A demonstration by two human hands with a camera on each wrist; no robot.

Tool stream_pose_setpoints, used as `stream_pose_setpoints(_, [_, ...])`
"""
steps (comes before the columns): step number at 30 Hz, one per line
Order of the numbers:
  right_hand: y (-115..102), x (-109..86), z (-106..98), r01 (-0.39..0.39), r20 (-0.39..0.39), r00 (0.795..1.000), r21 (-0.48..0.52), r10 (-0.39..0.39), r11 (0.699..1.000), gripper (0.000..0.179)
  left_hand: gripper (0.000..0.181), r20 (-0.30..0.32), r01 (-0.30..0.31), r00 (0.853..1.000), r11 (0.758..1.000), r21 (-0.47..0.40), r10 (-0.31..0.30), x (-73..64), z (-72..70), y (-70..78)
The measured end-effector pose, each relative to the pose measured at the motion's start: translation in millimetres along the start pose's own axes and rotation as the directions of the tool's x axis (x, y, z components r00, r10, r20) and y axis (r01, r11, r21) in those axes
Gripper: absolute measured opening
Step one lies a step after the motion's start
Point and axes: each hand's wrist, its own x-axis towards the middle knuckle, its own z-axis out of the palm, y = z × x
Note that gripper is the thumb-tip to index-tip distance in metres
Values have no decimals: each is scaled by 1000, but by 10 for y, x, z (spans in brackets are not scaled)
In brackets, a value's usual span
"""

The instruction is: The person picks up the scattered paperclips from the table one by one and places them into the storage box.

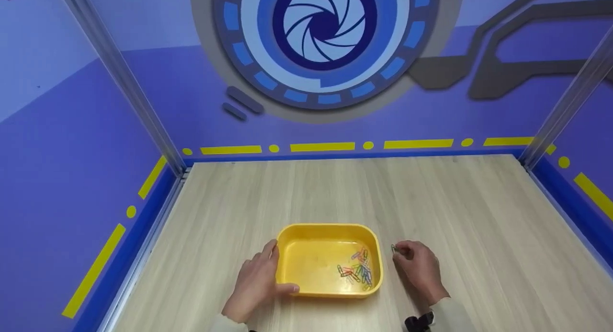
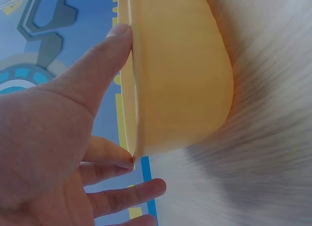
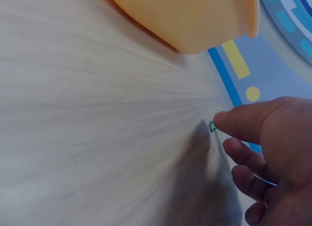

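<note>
A yellow plastic bin (image 1: 330, 293) sits on the wooden table. My left hand (image 1: 256, 279) grips its left end, with the thumb on the front rim and the index fingertip at the far corner; the other fingers stick out past the rim in the left wrist view. Several coloured paper clips (image 1: 362, 269) lie bunched in the right part of the bin. To the right of the bin, my right hand (image 1: 419, 267) pinches a green paper clip (image 3: 212, 126) between thumb and fingertips, close over the table. Part of that clip is hidden behind the thumb.
The wooden tabletop (image 1: 230, 193) stretches out around the bin. A blue-purple printed panel (image 1: 167, 92) stands along the back, with more panels at the left and right. Metal posts (image 1: 119, 73) rise at the back corners.
</note>
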Motion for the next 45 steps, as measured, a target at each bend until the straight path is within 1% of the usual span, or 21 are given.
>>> stream_pose_setpoints(8, [13,40,15,-11,-4,1000,-39,11,999,19,109,1,-4,1000,1000,1,4,-11,10,21])
stream_pose_setpoints(11, [15,51,18,5,-17,1000,-48,-6,999,16,108,-19,-30,999,999,38,31,-16,15,22])
stream_pose_setpoints(15, [10,60,25,31,-24,999,-56,-32,998,11,106,-34,-51,998,996,76,53,-18,21,24])
stream_pose_setpoints(19, [-3,70,41,33,-2,999,-65,-33,997,8,106,-32,-43,998,997,68,46,-13,23,29])
stream_pose_setpoints(23, [-9,79,59,25,17,1000,-69,-24,997,7,108,-22,-25,999,998,51,26,-5,21,27])
stream_pose_setpoints(28, [-7,77,67,9,6,1000,-74,-8,997,6,109,-8,-7,1000,999,39,7,-3,8,26])
stream_pose_setpoints(32, [-10,80,67,-4,7,1000,-78,5,997,4,108,-9,-7,1000,999,42,7,-2,0,21])
stream_pose_setpoints(38, [-16,74,66,-18,43,999,-77,21,997,5,108,-11,-16,1000,999,42,16,-7,2,11])
stream_pose_setpoints(42, [-16,63,64,-3,24,1000,-84,5,996,5,107,-32,-39,999,999,36,40,-8,3,1])
stream_pose_setpoints(45, [-17,63,65,-1,13,1000,-96,2,995,6,108,-40,-44,998,998,35,45,-6,-3,2])
